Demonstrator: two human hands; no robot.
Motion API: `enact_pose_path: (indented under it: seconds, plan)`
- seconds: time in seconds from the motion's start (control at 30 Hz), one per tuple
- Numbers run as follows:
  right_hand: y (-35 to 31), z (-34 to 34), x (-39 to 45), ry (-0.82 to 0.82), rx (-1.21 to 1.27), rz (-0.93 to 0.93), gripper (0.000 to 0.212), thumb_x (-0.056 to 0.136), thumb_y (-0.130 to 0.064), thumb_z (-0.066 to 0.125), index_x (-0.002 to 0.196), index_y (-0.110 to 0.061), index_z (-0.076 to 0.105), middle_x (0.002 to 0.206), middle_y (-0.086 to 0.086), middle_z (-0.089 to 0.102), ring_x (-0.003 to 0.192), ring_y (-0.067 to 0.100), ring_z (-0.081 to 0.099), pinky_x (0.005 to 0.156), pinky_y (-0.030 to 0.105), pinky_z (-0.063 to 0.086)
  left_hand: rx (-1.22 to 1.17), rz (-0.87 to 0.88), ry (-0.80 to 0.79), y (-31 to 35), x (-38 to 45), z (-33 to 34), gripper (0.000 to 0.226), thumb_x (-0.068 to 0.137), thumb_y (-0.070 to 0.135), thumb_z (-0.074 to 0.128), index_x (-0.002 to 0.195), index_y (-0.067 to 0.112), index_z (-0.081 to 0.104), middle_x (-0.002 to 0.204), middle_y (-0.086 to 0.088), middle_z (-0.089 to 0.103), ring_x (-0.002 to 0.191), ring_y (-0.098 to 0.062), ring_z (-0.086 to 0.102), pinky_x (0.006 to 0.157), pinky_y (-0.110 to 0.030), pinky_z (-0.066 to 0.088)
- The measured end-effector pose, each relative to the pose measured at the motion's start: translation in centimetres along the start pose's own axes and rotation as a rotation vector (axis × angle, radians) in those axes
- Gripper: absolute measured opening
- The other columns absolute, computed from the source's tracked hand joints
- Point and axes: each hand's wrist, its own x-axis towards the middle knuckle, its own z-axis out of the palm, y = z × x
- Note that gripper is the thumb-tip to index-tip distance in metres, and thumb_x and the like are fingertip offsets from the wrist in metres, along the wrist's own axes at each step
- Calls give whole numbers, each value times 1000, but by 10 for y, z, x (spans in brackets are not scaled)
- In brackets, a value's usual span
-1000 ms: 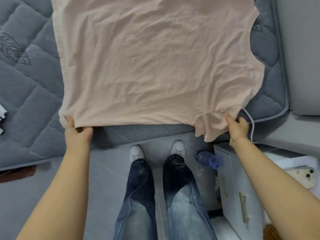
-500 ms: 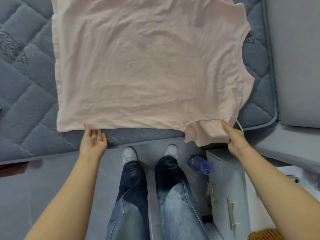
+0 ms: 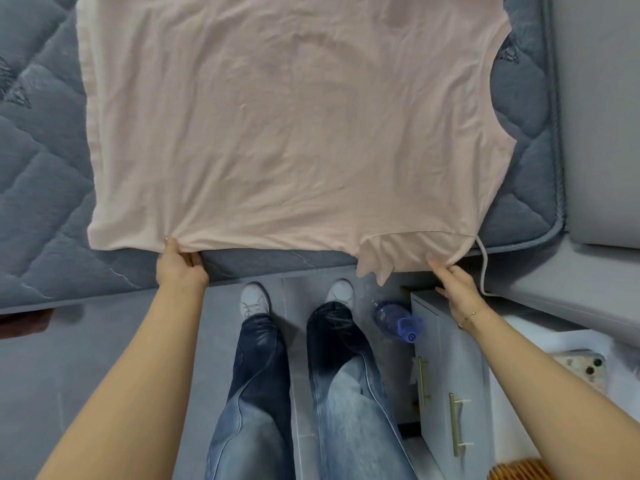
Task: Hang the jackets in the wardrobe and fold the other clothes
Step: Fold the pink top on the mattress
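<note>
A pale pink T-shirt [image 3: 277, 133] lies spread flat on the grey quilted mattress [image 3: 41, 202], its neckline toward the right and one sleeve hanging over the near edge. My left hand [image 3: 180, 266] pinches the shirt's near side edge, where the cloth bunches at my fingers. My right hand [image 3: 453, 282] grips the hem of the hanging sleeve near the mattress corner.
A white bedside cabinet [image 3: 446, 375] with gold handles stands at my right, a blue-capped water bottle [image 3: 396, 320] beside it on the floor. A phone [image 3: 585, 368] lies on the cabinet top. A white cable [image 3: 483, 268] hangs off the mattress corner. My feet stand by the bed.
My left hand slid right along the shirt's near edge, from the hem corner to a point farther in, and now pinches it. My right hand stays on the sleeve.
</note>
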Motion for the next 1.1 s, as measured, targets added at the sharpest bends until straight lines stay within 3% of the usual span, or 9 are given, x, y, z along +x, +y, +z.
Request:
enact_pose_path:
  seconds: [0.2,0.3,0.47,0.67,0.8,0.9,0.93,1.0,1.1]
  plan:
    - [-3,16,-22,230,157,-139,9,82,-23,76,84,-22,68,84,-8,69,67,-1,65,53,12,49,75,73,-15,5,-6,-1,32,102,14,52,133,10,54,117,-3,65,85,-11,64,65,-17,55]
    - [-19,18,-46,243,348,-146,7,84,-23,75,90,-21,70,84,-11,73,70,-1,68,57,15,52,121,248,61,12,-21,4,27,96,4,56,122,13,56,109,-2,66,96,-19,65,72,-23,58]
    - [-99,15,-60,157,452,-212,17,89,-17,69,107,-17,69,99,0,72,87,16,67,70,29,56,-14,315,108,42,-46,39,65,88,-3,59,144,22,35,125,-7,62,95,-20,68,68,-25,59]
    - [-226,49,-29,3,531,-173,8,92,-18,65,99,-15,67,87,3,72,72,17,69,52,31,56,-5,316,115,80,-32,106,77,84,-2,63,146,17,21,125,-14,60,69,-15,65,53,-21,54]
    - [-277,89,9,-122,603,-158,25,99,-9,52,124,-6,56,101,11,66,87,23,66,73,34,60,28,197,40,92,-6,142,66,89,-4,59,145,7,25,126,-16,60,72,-15,62,55,-22,56]
    - [-288,110,29,-182,529,-164,26,101,-17,48,127,-14,50,102,3,62,88,15,63,75,25,54,164,79,-162,93,9,146,63,96,9,57,151,13,25,128,-6,58,90,-14,63,69,-23,57]
    - [-285,114,33,-193,481,-155,29,102,-22,47,130,-18,48,110,1,61,97,15,62,84,26,50,256,79,-235,92,12,142,59,98,12,55,150,17,27,128,-4,57,94,-13,63,74,-23,56]
    - [-271,120,34,-135,432,-143,39,102,-24,45,140,-18,43,132,5,53,122,18,53,107,30,41,487,226,-301,92,17,126,48,97,10,55,139,22,36,118,3,56,94,-7,60,74,-18,52]
    - [-230,134,10,54,334,-244,32,99,-7,49,131,-11,52,115,7,64,103,14,65,95,27,50,783,613,-145,101,29,81,49,91,12,65,136,17,46,123,1,53,89,0,55,78,-16,51]
